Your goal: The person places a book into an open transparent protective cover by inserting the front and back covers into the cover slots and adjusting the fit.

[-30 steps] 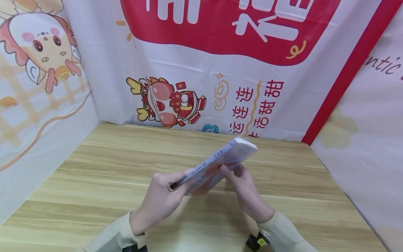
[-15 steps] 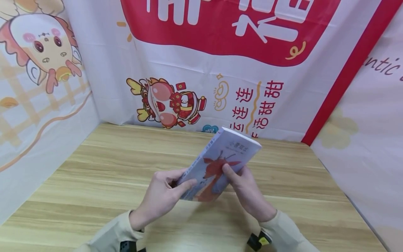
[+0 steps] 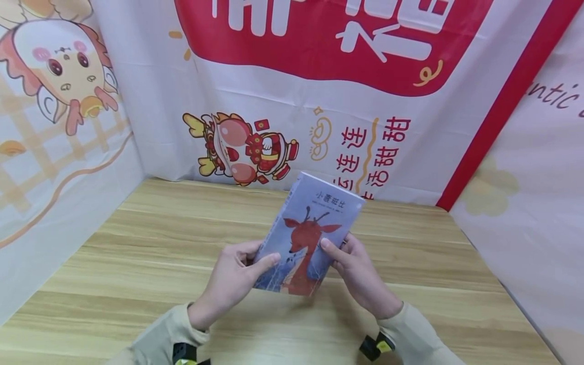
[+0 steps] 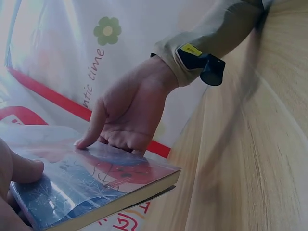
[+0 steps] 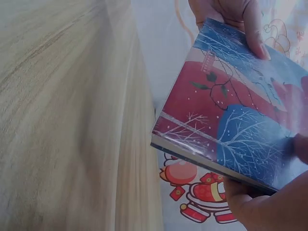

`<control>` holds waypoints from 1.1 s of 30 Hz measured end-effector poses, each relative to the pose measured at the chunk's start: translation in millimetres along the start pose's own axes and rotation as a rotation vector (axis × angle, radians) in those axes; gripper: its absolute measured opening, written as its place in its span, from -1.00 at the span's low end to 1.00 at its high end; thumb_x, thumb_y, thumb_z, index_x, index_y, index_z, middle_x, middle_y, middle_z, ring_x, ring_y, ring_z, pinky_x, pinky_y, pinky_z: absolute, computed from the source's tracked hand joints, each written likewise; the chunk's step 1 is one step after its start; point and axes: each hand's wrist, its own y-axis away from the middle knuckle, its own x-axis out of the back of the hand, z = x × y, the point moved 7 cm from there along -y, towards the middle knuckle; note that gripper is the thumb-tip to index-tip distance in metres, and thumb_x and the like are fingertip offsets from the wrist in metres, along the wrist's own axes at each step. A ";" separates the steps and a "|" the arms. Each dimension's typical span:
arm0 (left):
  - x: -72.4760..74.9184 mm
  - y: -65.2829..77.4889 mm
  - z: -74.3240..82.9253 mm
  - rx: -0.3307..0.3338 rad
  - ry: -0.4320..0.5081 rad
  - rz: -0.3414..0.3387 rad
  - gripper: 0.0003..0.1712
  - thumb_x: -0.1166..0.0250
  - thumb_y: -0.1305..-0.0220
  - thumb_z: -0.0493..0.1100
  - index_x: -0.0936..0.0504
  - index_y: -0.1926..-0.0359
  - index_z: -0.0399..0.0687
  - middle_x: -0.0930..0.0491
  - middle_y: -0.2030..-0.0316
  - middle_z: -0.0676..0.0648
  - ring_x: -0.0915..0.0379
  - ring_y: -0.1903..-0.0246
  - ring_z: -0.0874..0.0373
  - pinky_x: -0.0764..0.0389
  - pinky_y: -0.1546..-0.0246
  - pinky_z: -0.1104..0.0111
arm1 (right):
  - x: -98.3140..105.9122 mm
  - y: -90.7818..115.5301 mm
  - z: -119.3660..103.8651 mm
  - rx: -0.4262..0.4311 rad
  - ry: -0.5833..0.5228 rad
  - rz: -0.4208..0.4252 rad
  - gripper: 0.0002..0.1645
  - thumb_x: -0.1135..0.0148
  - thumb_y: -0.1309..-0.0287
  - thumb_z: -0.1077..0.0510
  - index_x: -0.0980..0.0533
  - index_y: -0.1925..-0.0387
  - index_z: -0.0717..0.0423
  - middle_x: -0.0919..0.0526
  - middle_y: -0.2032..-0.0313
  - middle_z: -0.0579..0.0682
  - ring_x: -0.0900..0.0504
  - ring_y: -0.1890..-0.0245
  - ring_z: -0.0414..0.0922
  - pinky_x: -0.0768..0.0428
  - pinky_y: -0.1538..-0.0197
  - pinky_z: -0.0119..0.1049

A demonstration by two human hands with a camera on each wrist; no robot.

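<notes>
A paperback book with a red deer on its blue cover is held above the table, its front cover tilted up toward the head camera. My left hand grips its lower left spine edge, thumb on the cover and fingers behind. On the opposite edge my right hand pinches the book, thumb over the deer's neck, fingertips hidden beneath. In the left wrist view the book shows its page edges. The right wrist view shows the lower cover of the book, with white tree branches printed on it.
A wood-grain table lies below the hands. Printed cloth walls enclose it: a back banner with red lettering, a left wall and a right wall. Small black devices are strapped at the wrists.
The book has turned from nearly edge-on to face the head camera, so its cover and title now show. Its top has swung left. Both hands keep their hold.
</notes>
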 end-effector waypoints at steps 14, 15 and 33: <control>2.2 -1.2 -5.5 0.090 0.087 0.005 -0.61 -0.37 -0.15 -0.09 -0.64 0.02 -0.19 -0.67 0.32 -0.13 -0.64 0.38 0.00 -0.63 0.37 0.21 | 9.6 -2.9 -6.1 0.008 0.058 0.031 -0.45 -0.18 -0.27 0.15 -0.29 -0.24 0.19 -0.52 -0.09 0.15 -0.53 -0.06 0.04 -0.45 -0.10 -0.06; 2.4 -1.4 -6.0 0.097 0.090 0.003 -0.61 -0.37 -0.15 -0.09 -0.64 0.02 -0.19 -0.67 0.32 -0.14 -0.64 0.38 -0.01 -0.63 0.37 0.21 | 10.0 -2.8 -6.2 0.006 0.058 0.034 -0.45 -0.19 -0.27 0.15 -0.29 -0.23 0.19 -0.53 -0.08 0.15 -0.54 -0.06 0.04 -0.45 -0.10 -0.06; -5.3 -1.8 -16.2 0.171 0.074 -0.048 -0.60 -0.36 -0.17 -0.07 -0.62 0.05 -0.24 -0.65 0.32 -0.14 -0.61 0.38 0.04 -0.63 0.40 0.21 | 22.0 1.8 -10.8 -0.079 0.164 0.137 -0.47 -0.26 -0.20 0.12 -0.37 -0.17 0.16 -0.56 0.01 0.16 -0.60 0.08 0.05 -0.54 0.03 -0.10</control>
